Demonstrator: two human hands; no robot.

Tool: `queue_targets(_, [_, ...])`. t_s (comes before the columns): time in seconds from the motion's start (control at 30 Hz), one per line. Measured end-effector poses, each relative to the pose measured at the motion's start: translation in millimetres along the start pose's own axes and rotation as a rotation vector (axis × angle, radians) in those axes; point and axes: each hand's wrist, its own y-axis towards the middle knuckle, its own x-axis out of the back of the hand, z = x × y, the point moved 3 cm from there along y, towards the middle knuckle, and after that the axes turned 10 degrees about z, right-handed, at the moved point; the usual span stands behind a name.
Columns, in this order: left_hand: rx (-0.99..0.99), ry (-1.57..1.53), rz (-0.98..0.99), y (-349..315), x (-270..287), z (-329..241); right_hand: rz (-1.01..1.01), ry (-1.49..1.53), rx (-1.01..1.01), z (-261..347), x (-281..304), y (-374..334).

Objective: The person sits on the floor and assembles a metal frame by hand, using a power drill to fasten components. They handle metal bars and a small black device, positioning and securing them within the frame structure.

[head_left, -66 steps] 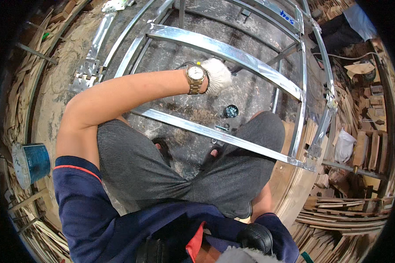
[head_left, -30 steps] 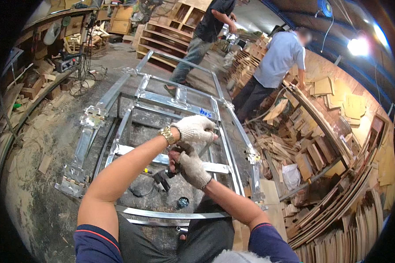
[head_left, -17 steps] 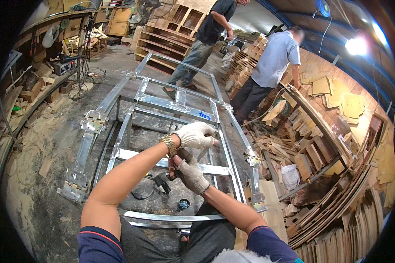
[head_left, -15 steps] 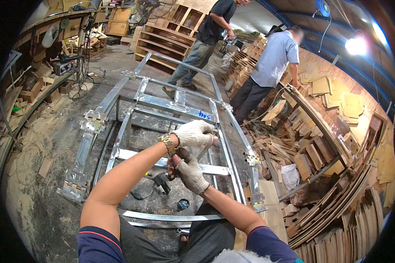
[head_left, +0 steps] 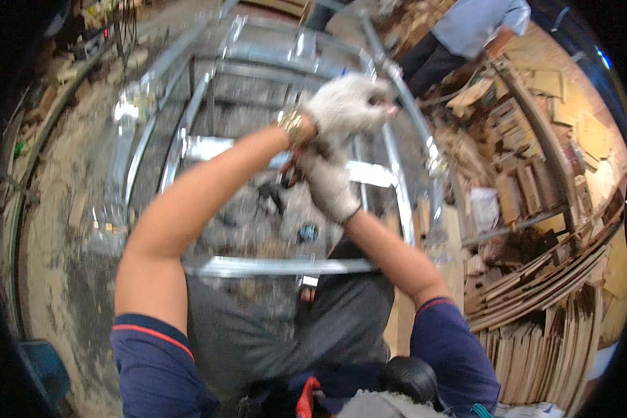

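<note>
Both my hands, in pale knitted gloves with bare fingertips, meet above a welded metal frame [head_left: 285, 266]. My left hand [head_left: 348, 108] is stretched forward to the right with its fingers bent, but motion blur hides whether they hold anything. A gold watch [head_left: 291, 127] is on that wrist. Just beneath the wrist, my right hand [head_left: 327, 187] is closed, its fingers curled near the left glove's cuff; what they grip is unclear. Through the frame's opening I see a dark tool [head_left: 273, 198] on the floor and a small round container [head_left: 308, 233] of small parts.
Metal hinge plates [head_left: 106, 226] sit along the frame's sides. To the right stand a rack [head_left: 578, 188] with wood offcuts, a white bag [head_left: 484, 207] and stacked thin boards [head_left: 536, 362]. A person in a light blue shirt [head_left: 477, 28] is at the far right.
My view has tipped downward, so the frame and surroundings sit higher in the picture. My hands stay together, the left reaching further to the right. The standing person in black is mostly out of view.
</note>
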Motion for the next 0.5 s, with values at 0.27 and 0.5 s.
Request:
queue_targets(0.27, [-0.146, 0.574, 0.028, -5, -17, -19, 0.088, 0.018, 0.160, 15, -2, -7])
queue_targets(0.5, [-0.116, 0.493, -0.033, -9, 1, -9, 0.325, 0.332, 0.011, 25, 9, -7])
